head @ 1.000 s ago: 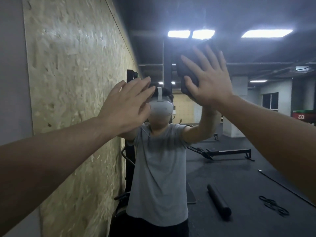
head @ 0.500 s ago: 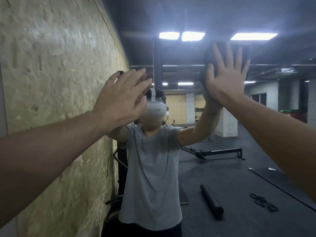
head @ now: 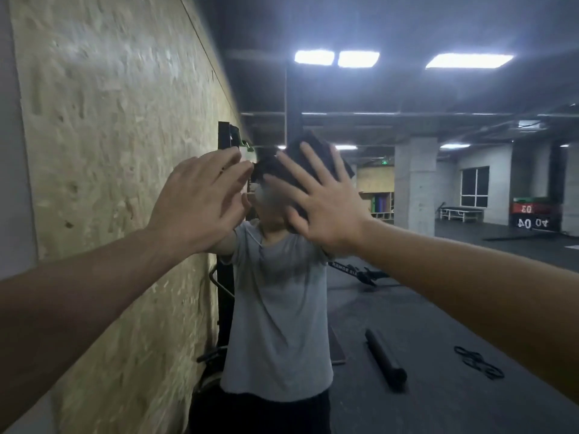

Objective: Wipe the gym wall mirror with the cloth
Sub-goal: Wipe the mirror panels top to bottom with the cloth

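Note:
The wall mirror (head: 438,189) fills most of the view and shows the gym and my own reflection in a grey T-shirt. My right hand (head: 319,198) presses a dark cloth (head: 308,158) flat against the glass at head height, fingers spread and straight. The cloth shows above and left of the fingers. My left hand (head: 200,198) lies just to the left with straight fingers, flat against the mirror near its left edge; no cloth is under it.
A chipboard wall panel (head: 119,183) runs along the left. In the reflection: a black rack upright (head: 224,142), a dark rolled mat (head: 385,361) and black bands (head: 479,364) on the floor, a concrete pillar (head: 415,183).
My right hand has swept the cloth down and to the left, from high near the ceiling lights to head height beside my left hand. The left hand has hardly moved.

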Motion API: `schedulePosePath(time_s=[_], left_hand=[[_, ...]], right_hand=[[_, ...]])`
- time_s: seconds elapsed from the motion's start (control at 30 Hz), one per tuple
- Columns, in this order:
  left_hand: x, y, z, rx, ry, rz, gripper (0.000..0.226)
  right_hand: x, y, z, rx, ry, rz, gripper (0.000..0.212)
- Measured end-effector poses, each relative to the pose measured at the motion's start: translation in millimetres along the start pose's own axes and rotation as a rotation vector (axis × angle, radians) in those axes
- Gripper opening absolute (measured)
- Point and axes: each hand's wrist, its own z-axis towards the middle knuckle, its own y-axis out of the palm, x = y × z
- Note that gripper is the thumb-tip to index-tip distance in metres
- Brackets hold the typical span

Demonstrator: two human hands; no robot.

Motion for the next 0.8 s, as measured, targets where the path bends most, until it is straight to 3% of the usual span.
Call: schedulePosePath(time_s=[0.27,0.43,0.5,0.67,0.8], left_hand=[[11.2,-6.5,-48.6,-0.143,-0.054,-0.051,0.054],[-1.9,-11.4,-73.3,-0.229,-0.072,-0.038,0.056],[-11.0,-12.9,-77.5,-0.247,-0.102,-0.029,0.058],[-32.2,-14.0,-84.4,-0.230,-0.195,-0.011,0.058],[-55.5,-16.2,-89.7,-0.202,-0.221,0.050,0.064]], right_hand=[[-86.2,37.4,-92.5,-0.026,-0.327,0.052,0.060],[-80.0,27.5,-83.8,-0.079,-0.414,0.051,0.055],[-64.4,17.2,-61.7,-0.088,-0.312,0.044,0.055],[-40.7,-10.1,6.1,-0.023,0.226,0.050,0.062],[-55.2,-20.5,64.8,0.026,0.416,0.101,0.065]])
